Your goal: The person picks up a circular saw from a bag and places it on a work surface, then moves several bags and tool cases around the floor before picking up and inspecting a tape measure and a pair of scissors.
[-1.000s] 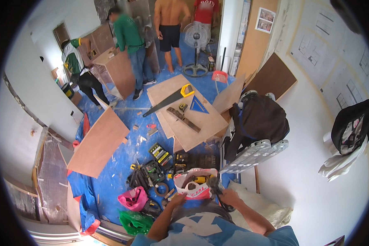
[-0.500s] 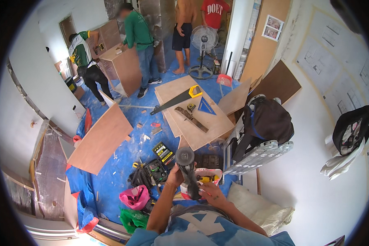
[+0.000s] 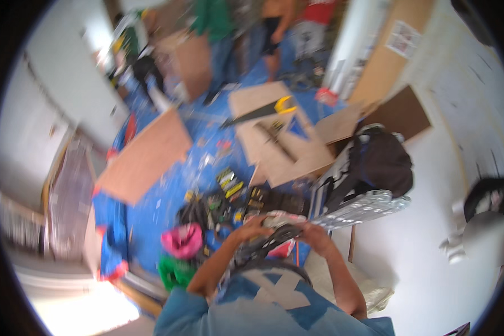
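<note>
**A dark tool [image 3: 281,236] is sitting between two hands, in a crowded place**

The right hand [image 3: 315,235] is curling its fingers around one end of the tool. The left hand [image 3: 255,228] is bending its fingers partly at the other side; because of the blur, I cannot tell if it is gripping. The tool is covering part of a white and red bag [image 3: 287,215].

If the right fingers are holding only the end, the tool could be tipping and dropping to the floor. A soft bag edge could also be catching it.

To the left, a pink bag [image 3: 183,242] and a green bag [image 3: 175,273] are lying close, and a box [image 3: 229,182] is lying beyond. To the right, a ladder [image 3: 364,207] bearing a backpack [image 3: 383,168] is limiting the right arm. Farther ahead, boards [image 3: 313,158] are carrying a saw [image 3: 256,115], a plane [image 3: 276,142] and a blue square [image 3: 298,129], and are blocking the straight way forward.
</note>
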`<state>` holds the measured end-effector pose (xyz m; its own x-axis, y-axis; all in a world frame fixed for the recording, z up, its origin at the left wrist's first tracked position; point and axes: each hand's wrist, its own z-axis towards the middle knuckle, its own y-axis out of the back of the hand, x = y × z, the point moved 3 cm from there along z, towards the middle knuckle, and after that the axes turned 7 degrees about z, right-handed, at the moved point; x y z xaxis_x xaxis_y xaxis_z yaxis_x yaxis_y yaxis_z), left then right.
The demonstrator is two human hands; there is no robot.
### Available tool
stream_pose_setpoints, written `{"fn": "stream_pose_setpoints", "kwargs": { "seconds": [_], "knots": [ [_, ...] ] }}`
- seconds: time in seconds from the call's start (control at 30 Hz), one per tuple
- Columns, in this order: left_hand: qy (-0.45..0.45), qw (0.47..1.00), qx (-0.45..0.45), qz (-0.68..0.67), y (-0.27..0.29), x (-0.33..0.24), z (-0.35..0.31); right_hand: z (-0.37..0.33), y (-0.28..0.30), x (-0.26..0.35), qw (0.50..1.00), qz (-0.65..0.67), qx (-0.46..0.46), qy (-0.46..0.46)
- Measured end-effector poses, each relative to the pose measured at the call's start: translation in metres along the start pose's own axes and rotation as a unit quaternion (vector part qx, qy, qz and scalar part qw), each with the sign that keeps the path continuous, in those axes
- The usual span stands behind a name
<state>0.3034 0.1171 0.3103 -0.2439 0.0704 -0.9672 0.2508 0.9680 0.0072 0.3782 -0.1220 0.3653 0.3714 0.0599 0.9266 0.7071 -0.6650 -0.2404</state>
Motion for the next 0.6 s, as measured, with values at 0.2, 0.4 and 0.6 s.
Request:
{"fn": "stream_pose_setpoints", "kwargs": {
  "seconds": [0.2,0.4,0.6],
  "knots": [
    [-0.025,0.983,0.083,0.162,-0.037,0.006,0.000,-0.013,-0.006,-0.039,0.972,0.131,-0.012,-0.194],
    [-0.030,0.974,0.176,0.138,-0.087,0.041,0.005,-0.037,0.005,-0.084,0.949,0.089,0.011,-0.302],
    [-0.025,0.972,0.174,0.157,-0.106,0.012,0.046,-0.048,0.056,-0.080,0.920,-0.016,0.049,-0.389]
  ]
}}
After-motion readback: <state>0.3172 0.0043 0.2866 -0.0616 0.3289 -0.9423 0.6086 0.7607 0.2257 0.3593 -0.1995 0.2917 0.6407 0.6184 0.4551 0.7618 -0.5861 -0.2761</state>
